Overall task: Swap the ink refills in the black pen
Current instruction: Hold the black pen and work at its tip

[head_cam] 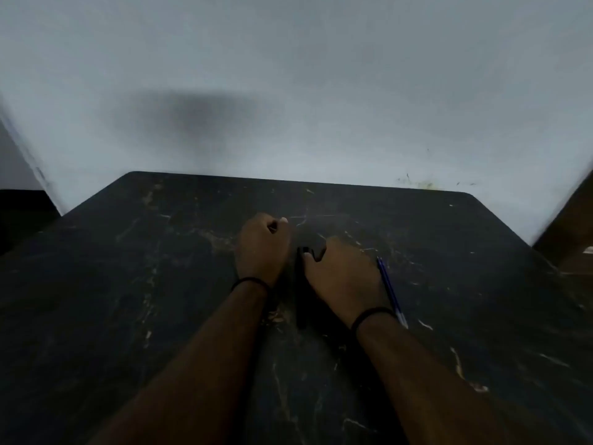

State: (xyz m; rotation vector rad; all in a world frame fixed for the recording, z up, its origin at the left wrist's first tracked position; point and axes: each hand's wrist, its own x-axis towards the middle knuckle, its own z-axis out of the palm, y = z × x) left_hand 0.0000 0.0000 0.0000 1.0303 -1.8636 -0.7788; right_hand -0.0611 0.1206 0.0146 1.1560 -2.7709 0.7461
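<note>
Roughly: 2 hands, left hand (261,248) & right hand (343,277), 1 black pen (301,293), 1 blue pen (390,289).

- The slim black pen (301,293) lies between the two hands, its dark barrel nearly lost against the scratched black tabletop (160,284); its far end is covered by the right hand's thumb.
- The curled left hand (261,248) hides its own fingers; whether it holds anything cannot be told.
- The right hand (343,277) covers part of the thin blue pen (391,292) beside it; whether they touch is unclear.
- Both forearms run off the bottom edge.
- The whole view is dim and blurred.
</note>
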